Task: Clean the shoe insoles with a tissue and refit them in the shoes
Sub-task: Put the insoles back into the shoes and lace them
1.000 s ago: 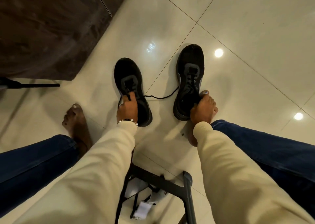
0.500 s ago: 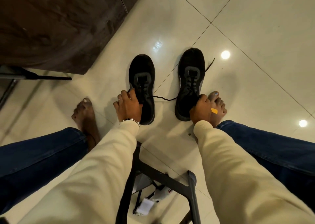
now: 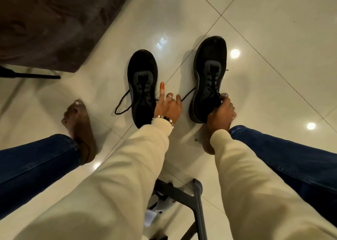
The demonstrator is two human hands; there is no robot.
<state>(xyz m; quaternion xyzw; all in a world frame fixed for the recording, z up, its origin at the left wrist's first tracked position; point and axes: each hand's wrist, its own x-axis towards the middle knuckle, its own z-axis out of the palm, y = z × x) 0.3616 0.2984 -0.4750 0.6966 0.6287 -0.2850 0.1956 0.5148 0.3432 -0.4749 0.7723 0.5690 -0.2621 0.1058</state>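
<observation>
The left hand (image 3: pixel 168 105) has let go of the left shoe (image 3: pixel 143 88) it was gripping at the collar half a second ago; it now hangs between the two shoes with the index finger stretched out and the other fingers loosely curled, holding nothing. The right hand (image 3: pixel 221 113) still grips the heel collar of the right shoe (image 3: pixel 208 79), fingers curled over the rim. Both shoes sit upright on the tiled floor (image 3: pixel 273 39), side by side and apart, a loose lace (image 3: pixel 122 104) looping off the left one. Compared with the earlier frames, the left shoe lies freed and the right one appears shifted forward. No insole or tissue is visible (the insoles may already be inside), so this looks like a late step: setting the pair down.
</observation>
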